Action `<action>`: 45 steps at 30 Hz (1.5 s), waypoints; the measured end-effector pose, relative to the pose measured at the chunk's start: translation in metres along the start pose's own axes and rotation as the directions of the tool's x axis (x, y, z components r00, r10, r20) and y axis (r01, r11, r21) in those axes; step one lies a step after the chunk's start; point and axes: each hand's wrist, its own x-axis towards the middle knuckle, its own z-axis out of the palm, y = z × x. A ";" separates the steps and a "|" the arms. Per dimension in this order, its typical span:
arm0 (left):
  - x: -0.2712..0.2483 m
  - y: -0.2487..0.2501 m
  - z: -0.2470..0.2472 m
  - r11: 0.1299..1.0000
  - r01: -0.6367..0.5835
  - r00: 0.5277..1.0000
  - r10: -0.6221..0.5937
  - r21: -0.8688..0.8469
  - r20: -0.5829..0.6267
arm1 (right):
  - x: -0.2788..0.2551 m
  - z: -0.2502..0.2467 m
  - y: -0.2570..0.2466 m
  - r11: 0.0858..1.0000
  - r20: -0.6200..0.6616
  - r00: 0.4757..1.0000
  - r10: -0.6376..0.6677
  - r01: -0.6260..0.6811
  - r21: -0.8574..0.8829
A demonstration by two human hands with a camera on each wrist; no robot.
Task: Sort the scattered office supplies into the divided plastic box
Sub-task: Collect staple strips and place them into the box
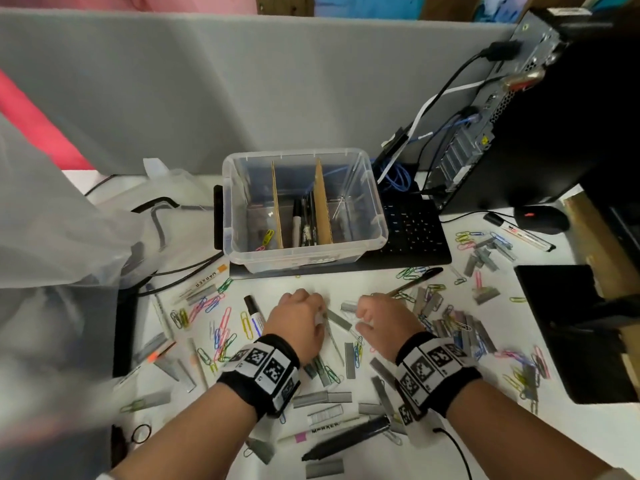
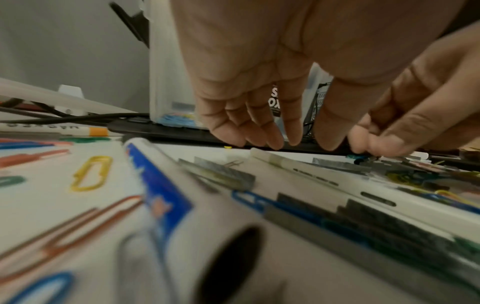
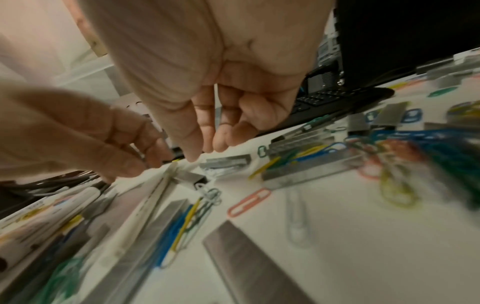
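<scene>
Done: clear plastic divided box (image 1: pixel 304 206) holds a few markers and two paper clips.
Left: clips, staple strips, markers litter the desk (image 1: pixel 398 282) before the box.
Hands: left hand (image 1: pixel 298 323) and right hand (image 1: pixel 384 320) hang loosely curled, seemingly holding nothing.

The word "MARKER" stands on a white marker with an orange band (image 1: pixel 207 277) left of the box, and again on a white marker with a pink band (image 1: pixel 320 430) between the forearms. Other print is too blurred to read.
</scene>
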 end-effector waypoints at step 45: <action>-0.020 0.038 -0.059 0.446 -0.344 0.936 0.094 -0.826 -0.339 | -0.017 -0.041 -0.015 0.639 -0.198 0.972 -0.122 0.230 0.734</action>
